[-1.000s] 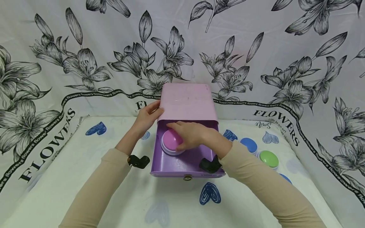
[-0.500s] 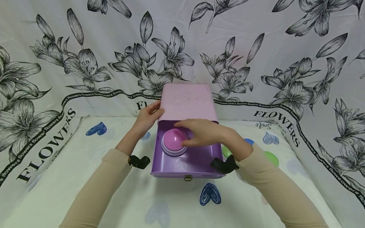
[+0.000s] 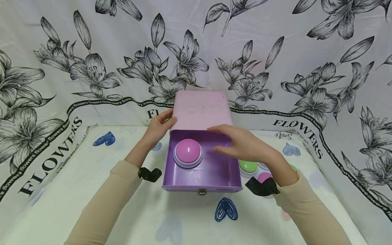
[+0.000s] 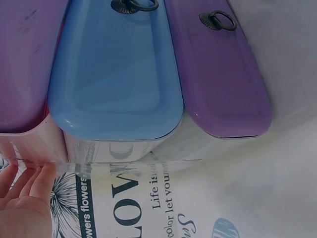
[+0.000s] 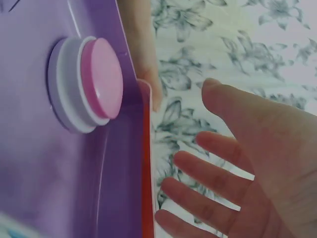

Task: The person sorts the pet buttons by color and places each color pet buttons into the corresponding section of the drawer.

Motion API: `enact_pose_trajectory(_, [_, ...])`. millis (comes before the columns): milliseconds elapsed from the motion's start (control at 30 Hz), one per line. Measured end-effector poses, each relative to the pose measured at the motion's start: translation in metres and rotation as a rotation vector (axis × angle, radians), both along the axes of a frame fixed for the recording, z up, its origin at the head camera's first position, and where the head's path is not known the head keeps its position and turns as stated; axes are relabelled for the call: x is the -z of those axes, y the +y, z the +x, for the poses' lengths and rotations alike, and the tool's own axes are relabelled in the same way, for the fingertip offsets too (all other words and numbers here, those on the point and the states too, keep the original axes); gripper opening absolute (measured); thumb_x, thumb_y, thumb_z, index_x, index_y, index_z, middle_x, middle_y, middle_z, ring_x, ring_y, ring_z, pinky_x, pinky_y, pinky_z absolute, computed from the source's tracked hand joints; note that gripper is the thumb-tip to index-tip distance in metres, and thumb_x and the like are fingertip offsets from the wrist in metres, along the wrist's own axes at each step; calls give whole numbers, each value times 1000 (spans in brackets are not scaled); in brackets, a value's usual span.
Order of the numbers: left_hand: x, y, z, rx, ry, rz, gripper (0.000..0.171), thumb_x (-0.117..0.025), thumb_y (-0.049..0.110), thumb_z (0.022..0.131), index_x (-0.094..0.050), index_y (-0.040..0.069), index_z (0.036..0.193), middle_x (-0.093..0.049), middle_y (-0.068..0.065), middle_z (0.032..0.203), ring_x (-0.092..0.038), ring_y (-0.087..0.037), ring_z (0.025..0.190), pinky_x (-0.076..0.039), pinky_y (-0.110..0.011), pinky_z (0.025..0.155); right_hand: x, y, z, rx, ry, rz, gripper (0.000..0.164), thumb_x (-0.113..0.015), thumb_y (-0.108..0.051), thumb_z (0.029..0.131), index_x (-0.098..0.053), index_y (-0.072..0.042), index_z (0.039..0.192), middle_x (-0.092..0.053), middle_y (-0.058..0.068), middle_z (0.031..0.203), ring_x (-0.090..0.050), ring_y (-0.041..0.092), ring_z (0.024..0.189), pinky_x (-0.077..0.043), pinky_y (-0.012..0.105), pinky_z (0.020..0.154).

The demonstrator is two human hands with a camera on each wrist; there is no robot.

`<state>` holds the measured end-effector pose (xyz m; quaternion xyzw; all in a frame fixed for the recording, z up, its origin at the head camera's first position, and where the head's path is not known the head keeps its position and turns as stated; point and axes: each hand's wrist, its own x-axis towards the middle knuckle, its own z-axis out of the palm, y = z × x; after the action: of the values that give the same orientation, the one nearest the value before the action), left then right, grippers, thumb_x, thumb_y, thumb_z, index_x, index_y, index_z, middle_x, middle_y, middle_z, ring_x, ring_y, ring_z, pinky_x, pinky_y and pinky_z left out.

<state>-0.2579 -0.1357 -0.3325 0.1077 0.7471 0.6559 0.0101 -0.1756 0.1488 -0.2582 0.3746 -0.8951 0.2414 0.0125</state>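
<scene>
A purple drawer [image 3: 211, 175] is pulled out of a pale pink cabinet [image 3: 202, 110]. On the left of its floor sits a round push button [image 3: 188, 151] with a pink dome and white base, also large in the right wrist view [image 5: 101, 79]. My left hand [image 3: 157, 127] rests with extended fingers on the cabinet's left side; in the left wrist view its fingertips touch the pink casing [image 4: 47, 146]. Over the drawer's right side my right hand [image 3: 245, 144] holds nothing, its fingers and thumb spread, apart from the button.
Right of the drawer lie a green-domed button [image 3: 248, 166] and a pink one [image 3: 264, 177], partly covered by the right hand and wrist camera. Lower on the cabinet are a blue drawer [image 4: 119, 74] and another purple drawer [image 4: 223, 74] with ring pulls. A floral curtain [image 3: 137, 115] hangs behind.
My right hand has let go of the pink-domed button and moved right, away from it. The button stays in the drawer. My left hand has kept its place on the cabinet.
</scene>
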Motion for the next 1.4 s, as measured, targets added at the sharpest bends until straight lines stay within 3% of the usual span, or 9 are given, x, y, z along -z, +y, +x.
enact_pose_trajectory(333, [-19, 3, 15, 2, 0, -13, 55, -53, 20, 93, -34, 6, 143, -37, -14, 143, -36, -26, 132, -36, -37, 107, 18, 36, 17, 128, 93, -178, 62, -72, -19, 81, -44, -18, 137, -47, -1, 136, -46, 18, 123, -46, 39, 96])
enact_pose_trajectory(633, [-20, 4, 16, 2, -3, -6, 55, -53, 19, 93, -35, 6, 142, -38, -12, 143, -37, -25, 132, -36, -36, 107, 51, 68, 27, 259, 172, -312, 72, -73, -2, 76, -42, -18, 139, -42, 1, 140, -41, 14, 126, -37, 12, 97])
enact_pose_trajectory(800, [-20, 5, 16, 0, -4, 0, 54, -54, 19, 93, -35, 5, 142, -39, -13, 142, -38, -26, 131, -38, -37, 106, 73, 86, 27, 350, 155, -389, 73, -73, 5, 73, -43, -13, 138, -43, 5, 140, -38, 5, 126, -34, 5, 96])
enact_pose_trajectory(900, [-17, 3, 12, 2, -3, 6, 55, -54, 19, 92, -35, 6, 142, -39, -13, 143, -38, -26, 131, -37, -37, 106, 89, 99, 28, 414, 110, -382, 71, -71, 1, 77, -40, -13, 140, -43, 7, 139, -41, 12, 126, -35, 3, 94])
enact_pose_trajectory(1000, [-9, 2, 6, -5, -5, 11, 55, -56, 21, 92, -37, 9, 142, -39, -10, 143, -38, -24, 131, -37, -36, 106, 106, 113, 28, 474, 37, -344, 66, -67, -10, 84, -36, -15, 142, -42, 10, 139, -43, 25, 124, -41, 14, 96])
enact_pose_trajectory(1167, [1, 1, -2, -22, -10, 1, 54, -57, 26, 91, -39, 15, 141, -40, -6, 142, -39, -21, 130, -39, -34, 105, 133, 130, 30, 547, -85, -279, 67, -63, -26, 88, -30, -14, 144, -38, 16, 141, -39, 36, 124, -41, 50, 97])
enact_pose_trajectory(1400, [-1, 1, -1, -17, -3, 1, 53, -57, 26, 91, -40, 14, 141, -41, -6, 141, -40, -21, 130, -40, -34, 104, 160, 144, 37, 588, -145, -240, 70, -65, -24, 86, -29, -2, 143, -37, 27, 137, -36, 44, 124, -36, 60, 97])
